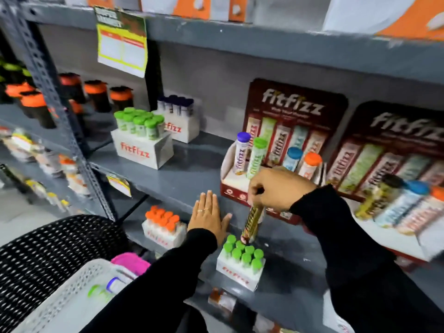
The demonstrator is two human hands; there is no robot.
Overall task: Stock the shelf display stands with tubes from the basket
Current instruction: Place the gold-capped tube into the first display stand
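My right hand [280,188] is shut on a brown-and-gold tube [252,223], gripping its cap end so the tube hangs down in front of the dark red display stand [242,192]. That stand holds upright tubes with purple [242,150], green [258,157], blue [293,158] and orange [311,164] caps. My left hand [207,212] lies flat and open against the grey shelf edge [168,186], left of the stand. The white basket [72,292] sits at lower left with a few tubes [108,286] and something pink [131,261] in it.
A second red stand [394,188] with tubes is at right. White boxes of green-capped tubes [141,138] and dark-capped tubes [179,116] stand on the shelf. Lower shelf has boxes with orange caps [163,224] and green caps [241,263]. A black mesh chair back [48,251] is at lower left.
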